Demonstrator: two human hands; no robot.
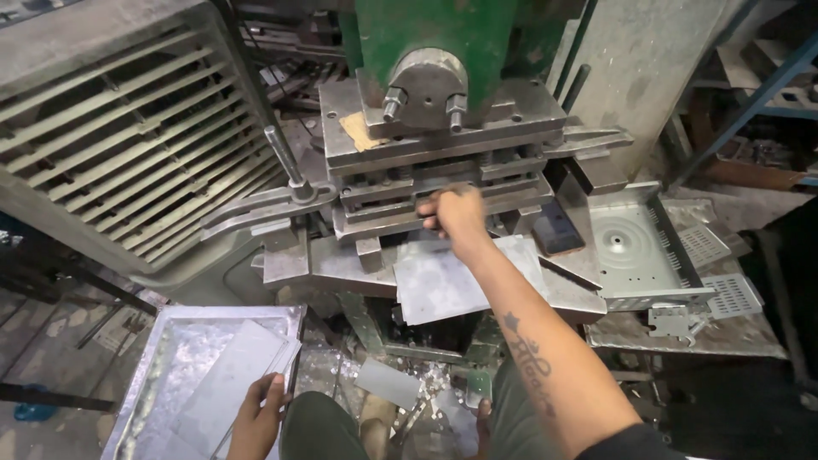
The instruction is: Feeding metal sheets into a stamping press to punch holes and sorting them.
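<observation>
The right hand (456, 215) reaches into the gap of the green press (434, 43), fingers closed on the far edge of one flat metal sheet (443, 285) lying on the press bed. The left hand (258, 415) rests low, thumb and fingers pinching the top blank of a stack of sheets (226, 379) inside one shallow metal tray (166, 319). Two bolts (394, 104) stick out of the press head. Right of the bed lies one stamped tray-shaped part (635, 243), with two perforated plates (724, 294) beyond it.
</observation>
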